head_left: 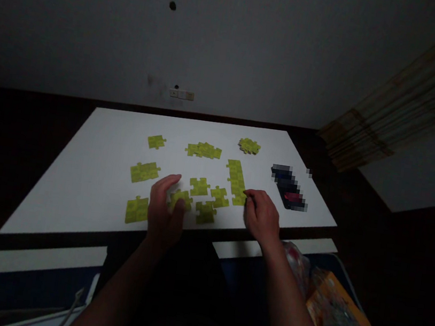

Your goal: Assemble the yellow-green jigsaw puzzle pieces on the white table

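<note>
Bare forearms (291, 308) reached up from the bottom edge toward yellow-green jigsaw pieces (205, 213) on a white table (79, 165).

Left of centre, the left hand (162, 212) was open, thumb and fingers apart, with the thumb over a single piece (184, 195); contact could not be told. Right of centre, the right hand (263, 215) had bent fingers at the lower end of a joined strip (235, 180); whether they gripped it could not be told. Loose pieces (199, 186) lay mid-frame between the hands. Two joined sections (144, 172) sat farther left, below a lone piece (156, 142); an overlapping heap (205, 150) and a rounder pile (249, 146) lay higher up, and a dark pixelated object (287, 186) at right.
</note>
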A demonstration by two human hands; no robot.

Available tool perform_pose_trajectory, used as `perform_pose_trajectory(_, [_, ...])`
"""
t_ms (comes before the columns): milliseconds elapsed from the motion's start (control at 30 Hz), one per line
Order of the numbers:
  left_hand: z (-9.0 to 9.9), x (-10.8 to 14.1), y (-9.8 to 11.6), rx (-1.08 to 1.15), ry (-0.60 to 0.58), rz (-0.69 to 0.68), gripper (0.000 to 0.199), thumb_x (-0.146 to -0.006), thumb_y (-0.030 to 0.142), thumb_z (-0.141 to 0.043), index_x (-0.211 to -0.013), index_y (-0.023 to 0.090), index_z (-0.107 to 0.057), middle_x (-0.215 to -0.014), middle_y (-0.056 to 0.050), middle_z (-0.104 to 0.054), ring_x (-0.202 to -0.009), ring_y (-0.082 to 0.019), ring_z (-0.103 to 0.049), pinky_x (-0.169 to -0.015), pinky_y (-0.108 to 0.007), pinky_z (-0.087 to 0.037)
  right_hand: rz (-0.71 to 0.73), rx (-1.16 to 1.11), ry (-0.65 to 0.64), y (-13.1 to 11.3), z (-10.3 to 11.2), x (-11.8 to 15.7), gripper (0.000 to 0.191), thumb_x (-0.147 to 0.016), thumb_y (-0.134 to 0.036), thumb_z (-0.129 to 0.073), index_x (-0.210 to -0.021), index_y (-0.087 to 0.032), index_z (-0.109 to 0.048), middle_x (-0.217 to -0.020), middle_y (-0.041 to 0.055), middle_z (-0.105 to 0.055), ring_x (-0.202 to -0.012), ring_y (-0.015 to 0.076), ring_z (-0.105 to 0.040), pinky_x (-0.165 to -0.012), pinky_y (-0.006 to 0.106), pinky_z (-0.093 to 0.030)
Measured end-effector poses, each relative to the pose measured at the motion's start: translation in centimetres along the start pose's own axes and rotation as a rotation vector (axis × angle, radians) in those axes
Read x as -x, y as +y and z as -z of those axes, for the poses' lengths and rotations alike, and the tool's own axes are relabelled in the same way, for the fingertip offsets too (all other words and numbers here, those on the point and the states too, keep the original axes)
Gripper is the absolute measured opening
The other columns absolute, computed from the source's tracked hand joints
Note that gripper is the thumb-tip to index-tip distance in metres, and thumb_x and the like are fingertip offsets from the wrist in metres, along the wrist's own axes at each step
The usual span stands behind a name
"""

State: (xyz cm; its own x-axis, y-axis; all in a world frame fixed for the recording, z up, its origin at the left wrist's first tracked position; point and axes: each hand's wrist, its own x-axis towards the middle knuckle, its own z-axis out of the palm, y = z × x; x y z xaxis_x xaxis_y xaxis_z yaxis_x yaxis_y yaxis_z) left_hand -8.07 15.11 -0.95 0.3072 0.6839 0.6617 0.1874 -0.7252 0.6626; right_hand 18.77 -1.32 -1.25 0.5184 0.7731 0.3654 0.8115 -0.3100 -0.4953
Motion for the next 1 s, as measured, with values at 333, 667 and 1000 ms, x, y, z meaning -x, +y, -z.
perform_pose_trajectory(333, [-0.4, 1.4, 0.1, -0.262, -0.355, -0.031, 0.08, -0.094, 0.018, -0.068, -0.173, 0.019, -0.052, -0.164, -0.022, -0.072, -0.151, -0.042, -0.07, -0.131, -0.069, -0.06, -0.001, 0.012, -0.002, 0.3, -0.1, 0.0, 0.034, -0.113, -0.029, -0.051, -0.128, -0.022, -0.081, -0.123, 0.0188, -0.083, -0.113, 0.0368, -0.077, -0.101, 0.054, -0.062])
perform_pose_trajectory(667, [-0.3, 1.2, 0.1, -0.355, -0.501, -0.032, 0.065, -0.109, 0.022, -0.056, -0.173, 0.018, -0.056, -0.164, -0.021, -0.075, -0.154, -0.041, -0.072, -0.135, -0.068, -0.059, -0.022, 0.036, -0.024, 0.1, -0.2, -0.1, 0.038, -0.112, -0.025, -0.049, -0.128, -0.021, -0.084, -0.125, 0.0174, -0.084, -0.117, 0.036, -0.077, -0.107, 0.052, -0.062])
perform_pose_trajectory(1000, [-0.2, 1.4, -0.4, -0.364, -0.485, -0.073, 0.059, -0.11, 0.022, -0.056, -0.169, 0.018, -0.059, -0.161, -0.022, -0.077, -0.15, -0.039, -0.075, -0.132, -0.063, -0.063, 0.045, -0.004, -0.085, 0.1, -1.7, -2.9, 0.054, -0.119, -0.037, -0.042, -0.157, -0.017, -0.075, -0.166, 0.0224, -0.074, -0.157, 0.038, -0.066, -0.136, 0.061, -0.05])
